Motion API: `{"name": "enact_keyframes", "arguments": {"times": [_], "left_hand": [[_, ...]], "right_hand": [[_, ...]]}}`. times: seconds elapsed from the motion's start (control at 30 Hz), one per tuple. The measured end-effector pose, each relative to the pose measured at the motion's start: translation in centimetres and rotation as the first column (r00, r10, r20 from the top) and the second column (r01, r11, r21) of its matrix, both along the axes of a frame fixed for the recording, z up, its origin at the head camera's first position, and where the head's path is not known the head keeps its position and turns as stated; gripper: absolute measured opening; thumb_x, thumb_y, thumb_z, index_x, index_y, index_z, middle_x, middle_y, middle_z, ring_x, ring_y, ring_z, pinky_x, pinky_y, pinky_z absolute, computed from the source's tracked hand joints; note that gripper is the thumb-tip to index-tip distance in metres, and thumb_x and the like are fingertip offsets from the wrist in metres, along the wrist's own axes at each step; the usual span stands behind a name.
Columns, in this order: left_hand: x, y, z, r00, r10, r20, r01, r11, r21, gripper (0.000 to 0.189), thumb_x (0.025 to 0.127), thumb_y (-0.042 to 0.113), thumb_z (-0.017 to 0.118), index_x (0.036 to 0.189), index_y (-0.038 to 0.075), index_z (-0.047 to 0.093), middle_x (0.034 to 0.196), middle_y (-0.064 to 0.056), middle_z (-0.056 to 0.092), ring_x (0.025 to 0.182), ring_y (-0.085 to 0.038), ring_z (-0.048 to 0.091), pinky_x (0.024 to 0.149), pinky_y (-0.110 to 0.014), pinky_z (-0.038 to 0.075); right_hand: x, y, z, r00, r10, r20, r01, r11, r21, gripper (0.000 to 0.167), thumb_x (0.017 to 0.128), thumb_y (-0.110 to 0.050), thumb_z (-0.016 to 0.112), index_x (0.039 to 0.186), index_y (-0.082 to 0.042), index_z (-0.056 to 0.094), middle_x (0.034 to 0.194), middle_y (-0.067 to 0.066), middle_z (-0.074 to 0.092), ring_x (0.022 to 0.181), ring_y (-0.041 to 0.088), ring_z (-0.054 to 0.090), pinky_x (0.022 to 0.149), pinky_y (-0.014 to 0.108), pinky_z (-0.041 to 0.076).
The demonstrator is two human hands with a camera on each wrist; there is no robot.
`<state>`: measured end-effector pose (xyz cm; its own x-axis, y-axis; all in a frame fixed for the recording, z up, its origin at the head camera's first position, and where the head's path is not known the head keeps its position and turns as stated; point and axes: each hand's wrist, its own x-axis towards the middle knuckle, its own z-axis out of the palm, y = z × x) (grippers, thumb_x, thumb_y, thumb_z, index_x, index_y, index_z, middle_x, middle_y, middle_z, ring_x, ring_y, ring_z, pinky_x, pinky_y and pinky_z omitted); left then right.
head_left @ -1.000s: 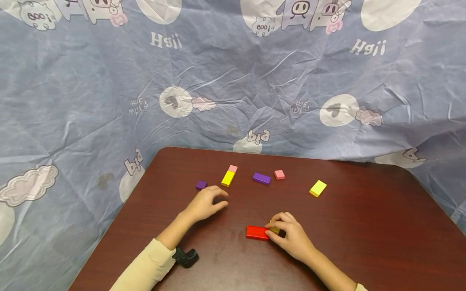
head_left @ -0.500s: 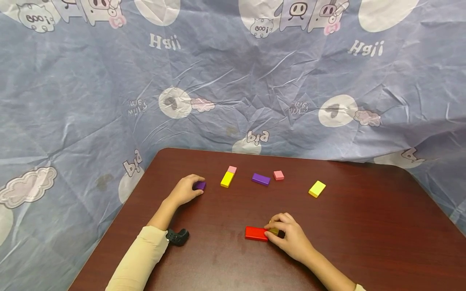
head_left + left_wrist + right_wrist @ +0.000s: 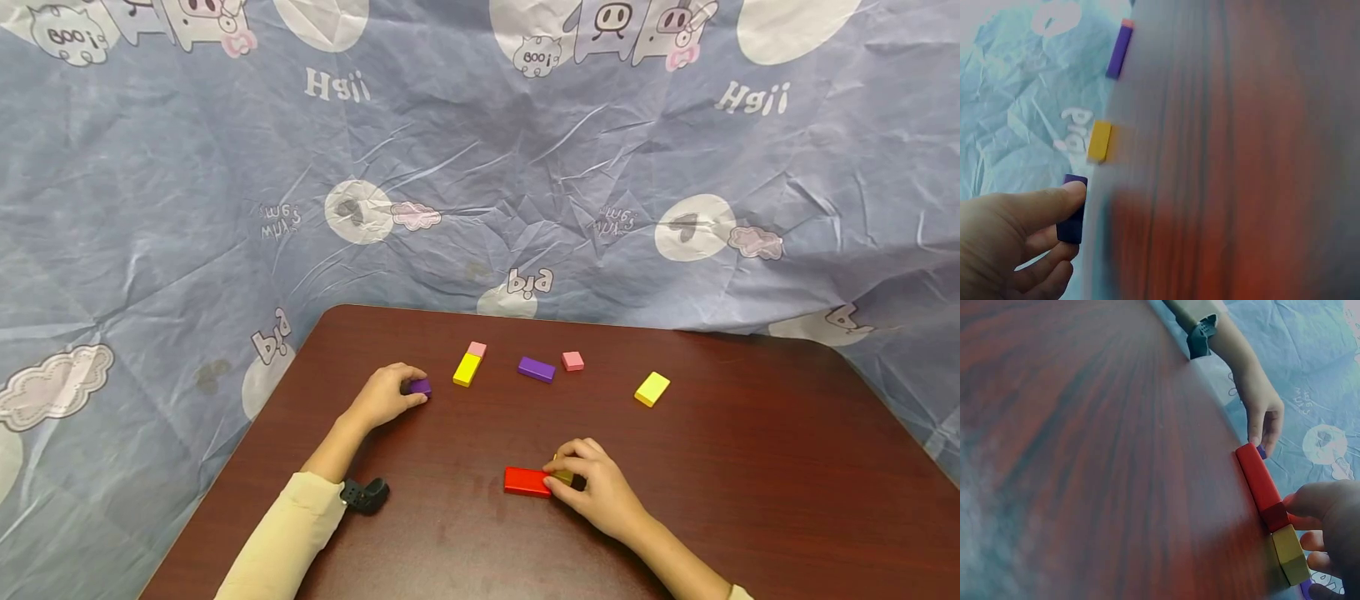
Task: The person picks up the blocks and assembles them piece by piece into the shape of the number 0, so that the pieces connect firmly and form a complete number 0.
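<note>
Pinching purple block (image 3: 422, 389): left hand (image 3: 384, 396), at ten o'clock from red block (image 3: 527, 482). Right hand (image 3: 600, 490) curled where red block meets mustard block (image 3: 1290, 556), three o'clock end (whether gripping, cannot tell).

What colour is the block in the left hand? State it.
Purple; the block in the left hand shows its colour best in the head view.
</note>
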<state>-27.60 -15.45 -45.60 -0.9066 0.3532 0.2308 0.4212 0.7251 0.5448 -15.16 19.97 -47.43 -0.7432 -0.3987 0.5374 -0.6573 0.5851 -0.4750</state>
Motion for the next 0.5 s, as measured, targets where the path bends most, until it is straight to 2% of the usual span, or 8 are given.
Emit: {"name": "enact_keyframes", "arguments": {"times": [0.23, 0.5], "left_hand": [[1.8, 2.1, 0.2, 0.997, -0.072, -0.041, 0.072, 0.997, -0.005, 0.032, 0.08, 0.022, 0.082, 0.107, 0.009, 0.071, 0.096, 0.001, 0.065, 0.083, -0.015, 0.058, 0.076, -0.033, 0.05], [3.9, 4.7, 0.4, 0.976, -0.206, -0.069, 0.206, 0.978, -0.011, 0.033, 0.079, 0.022, 0.083, 0.106, 0.008, 0.071, 0.096, 0.001, 0.065, 0.079, -0.012, 0.057, 0.073, -0.028, 0.051]], "right_hand": [[0.0, -0.1, 0.1, 1.0, -0.002, -0.004, 0.002, 1.0, 0.004, 0.016, 0.077, -0.01, 0.083, 0.088, -0.018, 0.076, 0.093, -0.011, 0.06, 0.088, 0.007, 0.049, 0.07, 0.024, 0.046], [0.0, -0.1, 0.0, 1.0, -0.001, -0.002, 0.001, 1.0, 0.004, 0.016, 0.076, -0.009, 0.083, 0.088, -0.017, 0.077, 0.093, -0.012, 0.059, 0.088, 0.007, 0.049, 0.069, 0.023, 0.046]]}}
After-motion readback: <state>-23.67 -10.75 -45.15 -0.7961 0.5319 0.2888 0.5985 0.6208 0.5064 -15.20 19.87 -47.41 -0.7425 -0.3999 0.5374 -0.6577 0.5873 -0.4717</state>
